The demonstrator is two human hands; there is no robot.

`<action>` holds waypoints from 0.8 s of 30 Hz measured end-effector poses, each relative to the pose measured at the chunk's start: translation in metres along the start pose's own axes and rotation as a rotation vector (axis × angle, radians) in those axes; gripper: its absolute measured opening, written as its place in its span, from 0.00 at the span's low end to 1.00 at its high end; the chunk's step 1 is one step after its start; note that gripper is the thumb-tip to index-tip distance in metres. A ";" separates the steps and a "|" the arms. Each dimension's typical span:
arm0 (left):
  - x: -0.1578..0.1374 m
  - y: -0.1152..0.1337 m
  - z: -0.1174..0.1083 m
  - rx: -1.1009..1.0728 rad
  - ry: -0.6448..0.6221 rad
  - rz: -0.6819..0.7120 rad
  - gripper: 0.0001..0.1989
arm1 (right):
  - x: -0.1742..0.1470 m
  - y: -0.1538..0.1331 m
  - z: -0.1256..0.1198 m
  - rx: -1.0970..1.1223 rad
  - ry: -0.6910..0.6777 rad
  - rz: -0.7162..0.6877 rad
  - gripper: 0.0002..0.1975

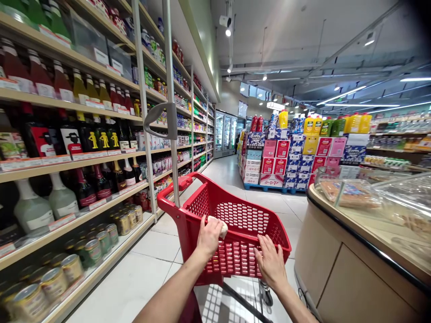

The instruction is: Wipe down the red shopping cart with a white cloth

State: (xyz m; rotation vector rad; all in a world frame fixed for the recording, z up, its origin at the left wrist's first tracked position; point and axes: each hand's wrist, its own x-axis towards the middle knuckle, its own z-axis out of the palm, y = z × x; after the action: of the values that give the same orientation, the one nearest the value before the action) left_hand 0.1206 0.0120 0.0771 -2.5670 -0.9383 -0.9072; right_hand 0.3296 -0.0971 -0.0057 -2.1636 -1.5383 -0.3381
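Observation:
A red plastic shopping cart (235,206) stands side-on before me, its tall grey pole (171,67) rising near the handle on the left. My left hand (208,238) is closed at the cart's near rim, around a small crumpled white thing (222,228) whose kind I cannot make out. Farther right, my right hand (270,259) rests over the near side of the cart by its front end. Its fingers are stretched out, with nothing in them.
Shelves of bottles and cans (97,197) line the left side. A curved counter (350,255) with packaged food stands close on the right. Ahead is a stack of drink boxes (274,161) on blue pallets; glass-door fridges (225,130) stand at the back.

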 end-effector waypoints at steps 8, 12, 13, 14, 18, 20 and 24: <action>0.008 -0.064 -0.046 0.113 0.020 -0.101 0.18 | 0.005 0.009 -0.003 0.034 0.027 0.046 0.26; 0.015 -0.032 -0.022 0.078 -0.026 0.018 0.15 | 0.007 0.013 0.003 0.091 0.026 0.001 0.26; 0.017 -0.028 -0.019 0.068 -0.034 0.050 0.15 | 0.008 0.016 0.004 0.099 0.026 -0.013 0.26; 0.020 -0.028 -0.019 0.063 -0.041 0.073 0.15 | 0.008 0.019 0.005 0.106 0.026 -0.020 0.25; 0.028 -0.053 -0.039 0.099 0.011 -0.029 0.15 | 0.013 0.028 0.007 0.150 0.031 -0.031 0.25; 0.030 -0.055 -0.039 0.103 0.016 -0.063 0.14 | 0.015 0.030 0.007 0.175 0.034 -0.029 0.25; 0.027 -0.021 -0.011 0.056 -0.043 0.021 0.12 | 0.019 0.034 0.007 0.196 0.012 -0.020 0.25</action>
State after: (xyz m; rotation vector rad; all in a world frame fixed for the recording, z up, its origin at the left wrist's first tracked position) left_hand 0.1179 0.0361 0.1031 -2.5540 -0.9337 -0.8112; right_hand 0.3675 -0.0867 -0.0108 -1.9931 -1.5206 -0.1976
